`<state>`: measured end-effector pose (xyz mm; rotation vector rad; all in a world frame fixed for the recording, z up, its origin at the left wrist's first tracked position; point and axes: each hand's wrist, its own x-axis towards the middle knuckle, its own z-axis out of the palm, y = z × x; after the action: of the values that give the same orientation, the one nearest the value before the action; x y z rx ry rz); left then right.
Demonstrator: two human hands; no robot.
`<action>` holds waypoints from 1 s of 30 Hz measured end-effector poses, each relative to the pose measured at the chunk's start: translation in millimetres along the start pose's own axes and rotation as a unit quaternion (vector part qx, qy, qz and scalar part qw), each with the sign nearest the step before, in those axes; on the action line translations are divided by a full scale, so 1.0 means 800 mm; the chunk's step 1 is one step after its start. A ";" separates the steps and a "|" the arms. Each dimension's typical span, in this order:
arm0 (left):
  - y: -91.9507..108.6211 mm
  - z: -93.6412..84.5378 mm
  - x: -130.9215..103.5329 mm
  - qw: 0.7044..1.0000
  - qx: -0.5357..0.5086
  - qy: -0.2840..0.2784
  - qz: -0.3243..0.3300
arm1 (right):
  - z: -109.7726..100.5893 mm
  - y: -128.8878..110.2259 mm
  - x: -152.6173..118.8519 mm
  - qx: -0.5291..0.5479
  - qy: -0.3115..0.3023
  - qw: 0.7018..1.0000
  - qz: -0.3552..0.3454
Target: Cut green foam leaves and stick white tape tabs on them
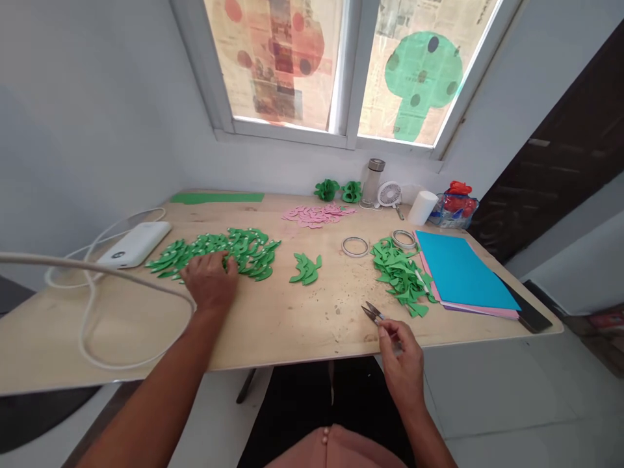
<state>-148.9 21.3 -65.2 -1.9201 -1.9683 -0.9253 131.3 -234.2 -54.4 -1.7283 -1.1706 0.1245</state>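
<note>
At the left of the table, my left hand reaches into a spread pile of green foam cutouts marked with white bits. Its fingers are curled at the near edge of the pile, and whether a piece is between them is hidden. My right hand is closed around a pair of thread snips near the front edge, the two blades pointing up and left, slightly apart. Between the hands lies a small group of curved green pieces. Green offcuts are heaped beyond the snips.
Pink cutouts and two green foam flowers lie farther back. Two tape rolls sit near the offcuts. Blue sheets top a stack at right. A white power bank and looping white cable occupy the left.
</note>
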 end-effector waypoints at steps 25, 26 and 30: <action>0.217 0.002 -0.020 0.891 -0.183 -0.226 0.349 | -0.004 0.041 0.047 -0.242 -0.116 0.959 -0.092; 0.235 0.007 -0.020 0.885 -0.165 -0.243 0.361 | -0.003 0.043 0.046 -0.235 -0.110 0.961 -0.093; 0.283 0.033 -0.019 0.881 -0.147 -0.254 0.372 | 0.000 0.051 0.041 -0.199 -0.070 0.973 -0.095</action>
<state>77.2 9.8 -33.3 -2.9968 -1.0765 -0.5382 174.7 -211.1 -72.2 -1.9631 -1.5393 -0.1162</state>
